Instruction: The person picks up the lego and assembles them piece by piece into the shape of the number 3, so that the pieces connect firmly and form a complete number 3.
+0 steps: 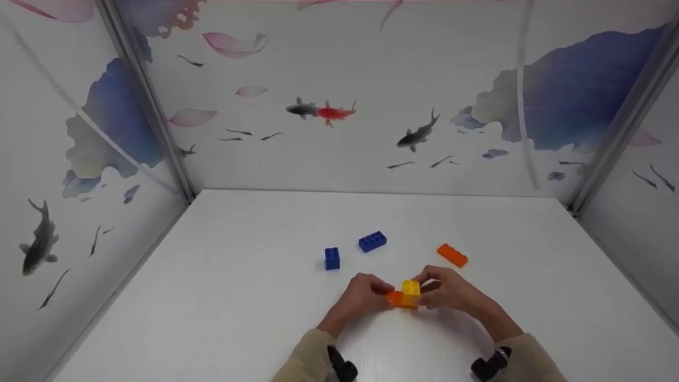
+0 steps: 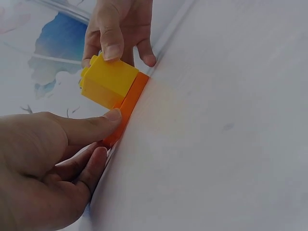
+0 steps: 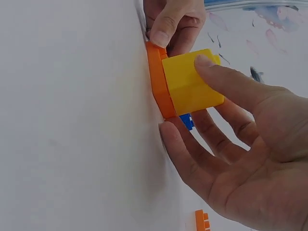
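A yellow block (image 1: 410, 293) stands on the right part of a flat orange brick (image 1: 394, 298) on the table. My left hand (image 1: 364, 293) pinches the orange brick's left end between thumb and fingers, as the left wrist view of the orange brick (image 2: 129, 105) shows. On the other side, my right hand (image 1: 452, 289) grips the yellow block; its thumb lies on the near face of the yellow block (image 3: 190, 82) in the right wrist view. Some of its fingers are hidden behind the block. The yellow block sits against the orange brick; whether it is fully pressed down I cannot tell.
Beyond my hands lie a small blue block (image 1: 332, 259) and a longer blue brick (image 1: 372, 241). Another flat orange brick (image 1: 452, 255) lies beyond my right hand. Patterned walls (image 1: 366, 159) enclose the white table (image 1: 238, 276) at the back and sides.
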Demonstrator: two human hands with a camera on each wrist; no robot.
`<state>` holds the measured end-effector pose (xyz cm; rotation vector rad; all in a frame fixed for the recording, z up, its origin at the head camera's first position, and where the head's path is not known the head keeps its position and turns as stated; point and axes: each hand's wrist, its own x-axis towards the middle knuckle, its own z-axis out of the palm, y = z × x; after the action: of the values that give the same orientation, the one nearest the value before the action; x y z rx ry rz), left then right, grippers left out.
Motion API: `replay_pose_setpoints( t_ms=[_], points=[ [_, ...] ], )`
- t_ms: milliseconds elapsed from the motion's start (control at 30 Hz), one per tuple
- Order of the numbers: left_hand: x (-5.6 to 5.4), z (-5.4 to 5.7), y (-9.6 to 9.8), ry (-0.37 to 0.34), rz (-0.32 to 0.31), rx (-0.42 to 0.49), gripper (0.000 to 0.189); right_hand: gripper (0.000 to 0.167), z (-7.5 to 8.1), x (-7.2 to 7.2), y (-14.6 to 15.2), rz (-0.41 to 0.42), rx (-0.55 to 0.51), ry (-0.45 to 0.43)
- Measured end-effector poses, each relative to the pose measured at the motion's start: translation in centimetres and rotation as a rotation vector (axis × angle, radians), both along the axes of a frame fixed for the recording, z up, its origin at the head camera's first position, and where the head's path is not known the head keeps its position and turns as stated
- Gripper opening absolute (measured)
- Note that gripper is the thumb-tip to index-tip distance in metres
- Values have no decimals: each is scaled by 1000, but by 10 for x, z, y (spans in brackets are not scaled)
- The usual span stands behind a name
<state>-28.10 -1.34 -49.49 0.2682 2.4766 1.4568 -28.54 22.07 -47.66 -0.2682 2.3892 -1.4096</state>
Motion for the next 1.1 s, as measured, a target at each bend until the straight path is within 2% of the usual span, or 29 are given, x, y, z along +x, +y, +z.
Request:
replay_pose_setpoints(
  t_ms=[200,367,500,600,733,1100],
  points=[
    [1,-1,1,11,12,19,24,40,0,-1,0,-34,10,-45],
    [1,1,2,-9,8,19,25,43,-2,-2,3,-55,-5,-62],
    [-3,4,0,-31,1,43,28,45,-3,0,5,-55,-14,-62],
    [-7,5,-1,-55,24,82,32,47,-3,0,5,-58,-18,-60],
    [-13,5,1,-57,88,147,42,47,-3,0,3,-69,-8,-57],
    [-38,4,10,80,380,184,44,45,-2,0,0,-85,-13,-73]
  ],
)
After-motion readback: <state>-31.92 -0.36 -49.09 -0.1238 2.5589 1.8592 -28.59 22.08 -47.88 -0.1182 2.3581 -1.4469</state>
